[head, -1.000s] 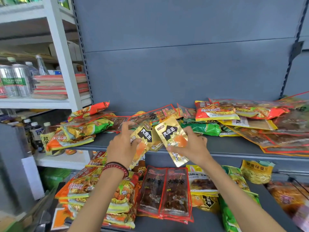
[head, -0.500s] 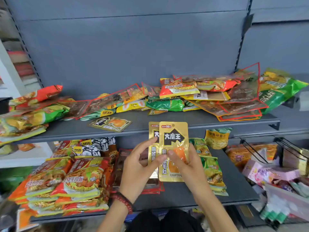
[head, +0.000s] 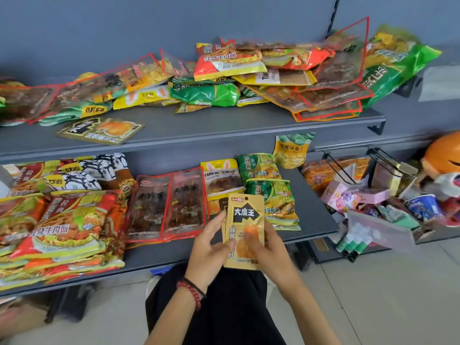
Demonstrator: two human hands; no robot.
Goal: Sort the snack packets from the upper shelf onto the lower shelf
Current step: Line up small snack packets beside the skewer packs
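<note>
Both hands hold a small stack of gold snack packets point(head: 245, 220) with black labels, upright in front of the lower shelf point(head: 316, 220). My left hand point(head: 211, 245) pinches the stack's left edge with the thumb on its face. My right hand point(head: 268, 252) grips the right side, thumb across the front. One more gold packet point(head: 102, 130) of the same kind lies flat on the upper shelf point(head: 224, 128) near its front edge. Behind it a loose heap of mixed packets point(head: 249, 78) runs along the shelf's back.
On the lower shelf lie sorted groups: noodle packs point(head: 62, 225) at the left, red-edged clear packets point(head: 169, 202) in the middle, yellow and green packs point(head: 268, 190) to the right. Wire racks and a bin of boxes and cups point(head: 388, 202) stand at the right. Tiled floor lies below.
The hands brought the gold packets down from the upper shelf to lower-shelf height and squared them into one stack. The view swung right and downward.
</note>
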